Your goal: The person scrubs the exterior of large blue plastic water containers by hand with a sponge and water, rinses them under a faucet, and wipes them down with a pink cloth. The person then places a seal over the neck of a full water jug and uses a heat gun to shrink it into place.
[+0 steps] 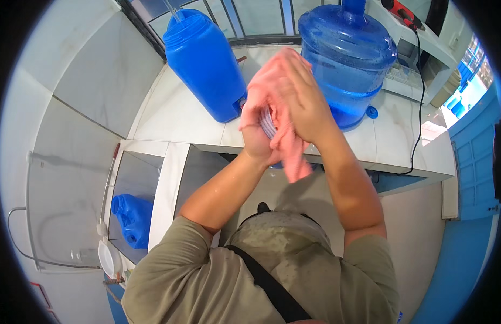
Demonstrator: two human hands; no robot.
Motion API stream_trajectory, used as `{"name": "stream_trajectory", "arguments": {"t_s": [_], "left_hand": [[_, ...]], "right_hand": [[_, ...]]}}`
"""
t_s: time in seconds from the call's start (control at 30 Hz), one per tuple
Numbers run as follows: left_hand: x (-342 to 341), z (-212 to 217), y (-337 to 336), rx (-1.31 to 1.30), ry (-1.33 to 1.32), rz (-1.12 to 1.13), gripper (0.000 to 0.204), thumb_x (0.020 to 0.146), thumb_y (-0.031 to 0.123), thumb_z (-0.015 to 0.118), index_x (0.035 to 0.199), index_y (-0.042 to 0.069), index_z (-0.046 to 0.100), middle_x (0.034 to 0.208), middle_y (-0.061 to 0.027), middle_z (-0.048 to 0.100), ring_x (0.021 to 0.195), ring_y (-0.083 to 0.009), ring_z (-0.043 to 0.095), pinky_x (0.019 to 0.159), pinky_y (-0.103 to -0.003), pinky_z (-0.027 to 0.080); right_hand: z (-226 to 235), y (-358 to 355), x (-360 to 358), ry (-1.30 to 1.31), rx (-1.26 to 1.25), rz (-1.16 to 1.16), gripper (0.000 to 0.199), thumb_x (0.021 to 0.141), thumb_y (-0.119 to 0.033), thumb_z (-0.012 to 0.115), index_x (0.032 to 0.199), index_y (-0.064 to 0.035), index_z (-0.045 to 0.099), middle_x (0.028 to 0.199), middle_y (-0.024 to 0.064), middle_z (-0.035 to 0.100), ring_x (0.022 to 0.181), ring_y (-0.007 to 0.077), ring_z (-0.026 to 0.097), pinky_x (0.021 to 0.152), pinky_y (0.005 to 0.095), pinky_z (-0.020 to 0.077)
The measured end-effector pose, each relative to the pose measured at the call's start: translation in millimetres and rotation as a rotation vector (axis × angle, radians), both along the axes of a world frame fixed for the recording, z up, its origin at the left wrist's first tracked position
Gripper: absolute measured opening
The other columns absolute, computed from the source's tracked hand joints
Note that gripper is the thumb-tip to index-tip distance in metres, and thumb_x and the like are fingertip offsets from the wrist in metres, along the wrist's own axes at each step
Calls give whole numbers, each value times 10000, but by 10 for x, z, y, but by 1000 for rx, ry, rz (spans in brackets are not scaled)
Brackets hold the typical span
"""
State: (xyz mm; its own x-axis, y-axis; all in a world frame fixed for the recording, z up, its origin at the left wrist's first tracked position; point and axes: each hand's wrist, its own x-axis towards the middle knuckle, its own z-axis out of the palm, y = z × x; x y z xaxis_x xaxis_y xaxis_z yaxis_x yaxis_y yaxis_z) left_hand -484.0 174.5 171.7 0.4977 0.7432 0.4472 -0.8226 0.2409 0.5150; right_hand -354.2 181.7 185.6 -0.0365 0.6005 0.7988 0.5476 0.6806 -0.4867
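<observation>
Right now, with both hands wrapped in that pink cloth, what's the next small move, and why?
Probably turn the clear ribbed object slightly in the left hand while the right hand rubs on: the pink cloth covers most of it, so only one side seems wiped.

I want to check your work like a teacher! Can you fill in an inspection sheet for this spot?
Surface: white tiled counter, looks bare between containers.
Job's things: pink cloth wrapped around a small ribbed object, partly hidden.
Clutter: blue jug, big water bottle, blue cap, small blue jug below.
Hands: left hand and right hand both grip the cloth.
Cables: black cord down the counter.
Surroundings: window bars, blue door.
</observation>
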Motion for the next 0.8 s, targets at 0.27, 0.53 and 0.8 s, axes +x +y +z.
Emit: {"name": "stream_trajectory", "arguments": {"t_s": [0.27, 0.53, 0.8], "left_hand": [[61, -402, 555, 954, 806, 805, 783, 810, 464, 693, 1417, 41, 438, 1481, -226, 316, 1366, -378, 325, 1127, -467, 278], [-516, -702, 1030, 1128, 1071, 686, 945, 813, 527, 700, 1514, 37, 297, 1512, -215, 317, 1398, -375, 328, 1153, -487, 250], [-486, -645, 517, -183, 411, -75, 765, 972, 628, 476, 1498, 84, 366, 1456, -97, 483, 1345, -247, 471, 1123, -450, 391]], "right_hand": [[-718, -411, -397, 1408, -519, 817, 548, 1040, -239, 488, 1513, -60, 276, 1477, 109, 409, 1378, 227, 403, 1088, 364, 409], [-937, -349, -178, 1075, -921, 616, 332, 1070, -271, 457, 1309, -46, 504, 1243, 64, 579, 1113, 175, 576, 911, 340, 505], [-561, -23, -409, -119, -144, -11, 350, 942, -151, 604, 1234, 40, 597, 1288, 250, 513, 1183, 416, 510, 1018, 483, 408]]}}
